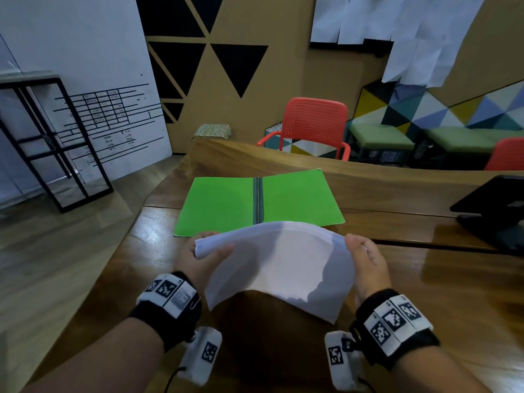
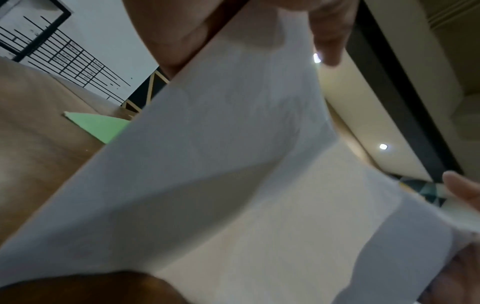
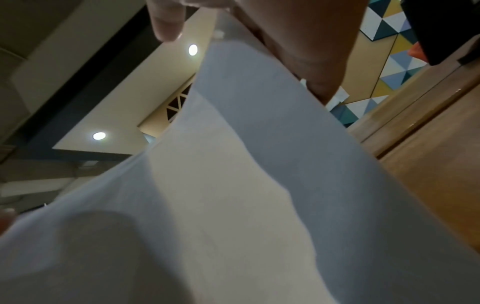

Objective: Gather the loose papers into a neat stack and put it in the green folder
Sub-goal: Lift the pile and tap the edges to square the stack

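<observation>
A long wooden table (image 1: 411, 273) runs through a room with a wall of black triangles, a panel of coloured triangles and white sheets pinned high on the right. Above the near part of the table, the left hand (image 1: 198, 260) grips the left edge of a stack of white papers (image 1: 279, 262), its thumb curled over the top and its fingers underneath. The right hand (image 1: 368, 263) grips the opposite edge in the same way, thumb on top. Held between the two hands, the stack is clear of the table and bows upward in the middle, with its near corners drooping. Both wrist views are filled by the underside of the papers (image 2: 233, 164), with fingertips (image 3: 166, 24) showing past the far edge.

Just beyond the papers, the green folder (image 1: 218, 205) lies open and flat on the table, its dark spine running down the middle; the raised stack overlaps its near edge in the head view. A black device on a stand (image 1: 493, 211) sits at the right of the table. Behind the table are an orange chair (image 1: 314, 123) and green benches (image 1: 380, 137), and a black metal shelf frame (image 1: 48, 137) stands on the floor to the left.
</observation>
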The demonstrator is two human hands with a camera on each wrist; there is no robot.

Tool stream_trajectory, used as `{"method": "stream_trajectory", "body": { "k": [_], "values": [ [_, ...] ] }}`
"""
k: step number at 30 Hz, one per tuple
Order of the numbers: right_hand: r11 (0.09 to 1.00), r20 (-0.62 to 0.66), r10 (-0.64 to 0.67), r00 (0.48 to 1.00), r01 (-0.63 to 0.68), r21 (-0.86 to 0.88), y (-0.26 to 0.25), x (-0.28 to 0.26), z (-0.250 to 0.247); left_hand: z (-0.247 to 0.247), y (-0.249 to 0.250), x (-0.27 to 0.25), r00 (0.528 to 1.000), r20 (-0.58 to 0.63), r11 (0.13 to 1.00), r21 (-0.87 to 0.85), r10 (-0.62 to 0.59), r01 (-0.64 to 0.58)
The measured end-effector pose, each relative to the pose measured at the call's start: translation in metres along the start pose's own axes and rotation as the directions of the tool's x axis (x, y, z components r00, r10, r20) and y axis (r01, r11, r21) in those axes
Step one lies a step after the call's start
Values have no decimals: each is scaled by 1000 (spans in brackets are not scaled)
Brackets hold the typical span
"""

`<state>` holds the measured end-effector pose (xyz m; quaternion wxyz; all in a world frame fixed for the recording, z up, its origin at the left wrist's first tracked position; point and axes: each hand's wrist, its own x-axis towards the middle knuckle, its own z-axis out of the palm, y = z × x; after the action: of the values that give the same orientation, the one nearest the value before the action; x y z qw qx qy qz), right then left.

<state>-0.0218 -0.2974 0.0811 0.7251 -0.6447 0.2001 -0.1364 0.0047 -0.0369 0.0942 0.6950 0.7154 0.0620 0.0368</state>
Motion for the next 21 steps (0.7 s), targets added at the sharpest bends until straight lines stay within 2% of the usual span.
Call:
{"method": "stream_trajectory", "body": {
  "k": [3,7,10,12,16,21],
  "values": [
    [1000,-14,-20,1000,19,-21,-5,10,1,-2,3,14,999,-40,997,-76,-8,5],
    [996,-49,-65,997,61,-72,-2,17,0,-3,2,18,999,-35,999,-45,-7,5],
    [989,-50,-109,993,103,-103,-1,18,-1,-5,-2,17,998,-59,996,-90,-11,5],
    [990,-51,-127,991,124,-62,-2,18,-1,-4,-1,19,996,-84,991,-133,-13,1],
    [993,-96,-120,988,118,-27,-9,19,3,-2,2,28,990,-129,996,-71,-60,51],
    [997,-118,-72,990,72,3,-13,23,4,-1,6,34,987,-150,998,-7,-61,61]
  ]
}}
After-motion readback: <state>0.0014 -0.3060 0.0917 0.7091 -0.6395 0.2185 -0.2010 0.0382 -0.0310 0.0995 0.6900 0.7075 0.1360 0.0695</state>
